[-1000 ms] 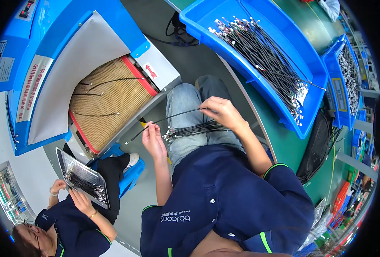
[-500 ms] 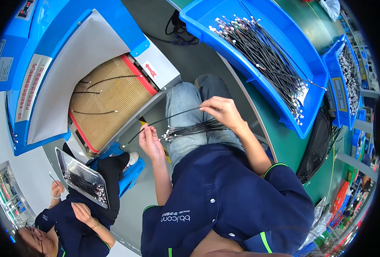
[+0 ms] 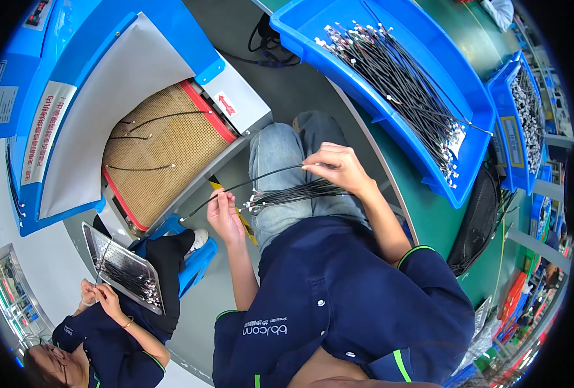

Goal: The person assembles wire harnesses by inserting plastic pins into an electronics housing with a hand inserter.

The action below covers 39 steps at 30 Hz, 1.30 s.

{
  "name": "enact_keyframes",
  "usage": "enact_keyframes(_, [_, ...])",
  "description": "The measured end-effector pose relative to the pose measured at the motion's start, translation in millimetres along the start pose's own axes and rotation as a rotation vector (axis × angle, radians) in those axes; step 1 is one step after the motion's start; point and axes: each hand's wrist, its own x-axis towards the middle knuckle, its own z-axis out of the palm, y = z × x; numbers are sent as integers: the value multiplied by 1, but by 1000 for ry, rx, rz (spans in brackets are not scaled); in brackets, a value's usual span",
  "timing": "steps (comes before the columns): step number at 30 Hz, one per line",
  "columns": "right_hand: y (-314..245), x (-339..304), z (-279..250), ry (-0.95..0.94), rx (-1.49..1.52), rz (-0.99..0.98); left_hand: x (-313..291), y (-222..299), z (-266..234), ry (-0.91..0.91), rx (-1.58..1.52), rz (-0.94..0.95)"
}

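Observation:
A thin black cable (image 3: pixel 261 176) is stretched between my two hands above my lap. My left hand (image 3: pixel 222 212) pinches it partway along, and its free end with a small pale connector sticks out to the left. At the other end my right hand (image 3: pixel 334 165) pinches the cable between thumb and fingertips; that end is hidden in the fingers. Under the held cable a bundle of black cables (image 3: pixel 293 194) lies across my thighs, white connectors toward the left.
At the left stands a blue machine with a tan mesh conveyor belt (image 3: pixel 164 145) carrying several cables. A blue bin (image 3: pixel 287 35) of cables sits on the green table (image 3: pixel 422 216) at right, near a black pouch (image 3: pixel 477 223). A seated co-worker holds a cable above a metal tray (image 3: pixel 93 239).
The cables on the belt have shifted slightly left. My hands have barely moved on the cable. The co-worker's hands have come together on a cable.

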Motion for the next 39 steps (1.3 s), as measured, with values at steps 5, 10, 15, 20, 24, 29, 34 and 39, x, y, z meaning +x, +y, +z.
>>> enact_keyframes(5, [-2, -1, 2, -2, 5, 27, -2, 0, -1, 6, 4, 14])
enact_keyframes(10, [-2, -2, 4, -64, 26, 61, -1, -1, -1, 18, 2, 22])
enact_keyframes(15, [0, -2, 4, -114, 4, 49, -2, 1, 0, 27, 9, 24])
enact_keyframes(20, [-1, -2, 4, -103, -27, 38, 1, 4, -5, 28, 33, -5])
enact_keyframes(24, [-9, 7, 2, -144, -208, -11, 4, 14, -6, 37, 43, -12])
enact_keyframes(29, [-29, 25, 17, -88, -290, -86, 10, 30, -8, 30, 66, -20])
enact_keyframes(34, [-47, 45, 52, -94, -329, -114, 24, 50, -9, 43, 43, -26])
enact_keyframes(39, [-66, 67, 76, -60, -312, -108, 42, 79, -18, 13, 39, -60])
